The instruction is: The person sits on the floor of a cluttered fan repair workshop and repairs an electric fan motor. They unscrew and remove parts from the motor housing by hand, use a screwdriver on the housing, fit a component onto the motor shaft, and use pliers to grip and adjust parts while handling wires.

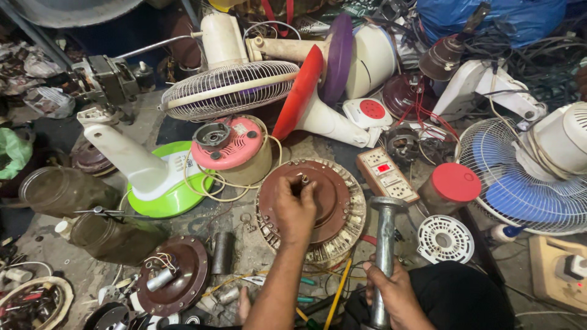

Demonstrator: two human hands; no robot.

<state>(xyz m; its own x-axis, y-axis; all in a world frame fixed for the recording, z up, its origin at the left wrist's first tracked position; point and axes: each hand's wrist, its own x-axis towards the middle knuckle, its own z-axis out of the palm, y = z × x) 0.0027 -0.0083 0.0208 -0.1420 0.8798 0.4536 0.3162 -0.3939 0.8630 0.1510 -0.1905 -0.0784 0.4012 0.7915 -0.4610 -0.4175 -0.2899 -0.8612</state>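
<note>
Brown motor rotor [312,208]: left hand [295,211] fingers pinching its centre shaft; right hand [391,287], just beside, wrapped tight around grey metal pipe [385,244].

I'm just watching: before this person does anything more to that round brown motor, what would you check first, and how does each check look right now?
1. Left hand on the motor shaft: ok.
2. Right hand grips the metal pipe firmly: ok.
3. Pipe upright: ok.
4. Motor lies flat: ok.
5. Power strip unplugged from motor: cannot tell.
6. Floor around motor uncluttered: not ok, wires and tools.
</note>
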